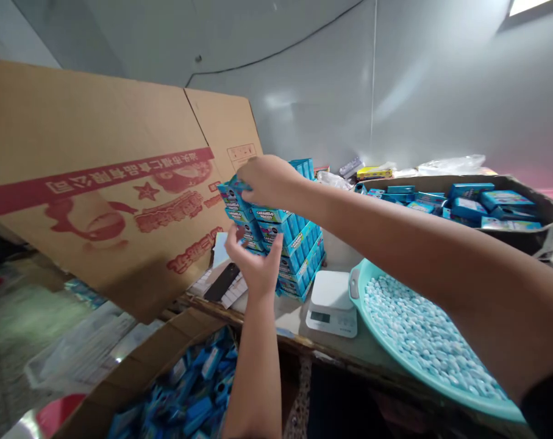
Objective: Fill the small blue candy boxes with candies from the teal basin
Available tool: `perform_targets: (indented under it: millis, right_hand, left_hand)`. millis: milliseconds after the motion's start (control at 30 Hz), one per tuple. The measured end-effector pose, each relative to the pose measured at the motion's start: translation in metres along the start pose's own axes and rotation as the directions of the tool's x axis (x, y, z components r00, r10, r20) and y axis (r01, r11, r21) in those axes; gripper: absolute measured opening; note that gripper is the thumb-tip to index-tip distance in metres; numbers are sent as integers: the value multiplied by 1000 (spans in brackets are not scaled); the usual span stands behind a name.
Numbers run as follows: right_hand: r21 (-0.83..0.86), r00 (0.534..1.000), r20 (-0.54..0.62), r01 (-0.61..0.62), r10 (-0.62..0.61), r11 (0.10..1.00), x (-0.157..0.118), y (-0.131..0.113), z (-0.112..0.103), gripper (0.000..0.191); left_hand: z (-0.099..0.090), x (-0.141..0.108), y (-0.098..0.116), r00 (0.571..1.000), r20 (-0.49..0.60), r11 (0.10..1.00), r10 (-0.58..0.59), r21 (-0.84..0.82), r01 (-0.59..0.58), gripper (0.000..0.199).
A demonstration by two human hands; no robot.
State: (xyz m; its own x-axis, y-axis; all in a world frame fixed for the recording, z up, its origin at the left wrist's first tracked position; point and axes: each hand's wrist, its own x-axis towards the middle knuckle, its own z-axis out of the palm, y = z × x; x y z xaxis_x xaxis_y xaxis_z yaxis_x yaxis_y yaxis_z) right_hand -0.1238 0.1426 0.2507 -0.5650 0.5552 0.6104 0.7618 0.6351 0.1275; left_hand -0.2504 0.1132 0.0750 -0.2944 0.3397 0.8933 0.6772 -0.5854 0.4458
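A stack of blue candy boxes (299, 262) marked "CARAMELO MACIZO" stands on the table. My right hand (269, 177) reaches across to its top left, fingers bent over a blue candy box (230, 196) there. My left hand (253, 262) is at the front of the stack, palm up, with thumb and fingers spread. It touches or nearly touches the lower boxes. A white digital scale (333, 305) sits right of the stack. Farther right, partly behind my right forearm, is a turquoise basin (390, 347) full of small pale blue candies (422, 329).
A large printed cardboard panel (121, 140) leans at the left. A dark phone (221, 281) lies on papers by the table edge. Below is a carton of small blue packets (189, 390). A shallow carton (550, 235) of blue boxes stands at the back right, near the wall.
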Motion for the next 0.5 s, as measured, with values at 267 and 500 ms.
perform_targets:
  millis: [267, 500]
  right_hand:
    - [164, 991, -103, -73, 91, 984, -6, 29, 32, 29]
    - [86, 983, -167, -61, 75, 994, -74, 15, 6, 45]
  left_hand:
    - [49, 65, 16, 983, 99, 978, 154, 129, -166, 101]
    - [37, 100, 17, 907, 264, 943, 329, -34, -332, 56]
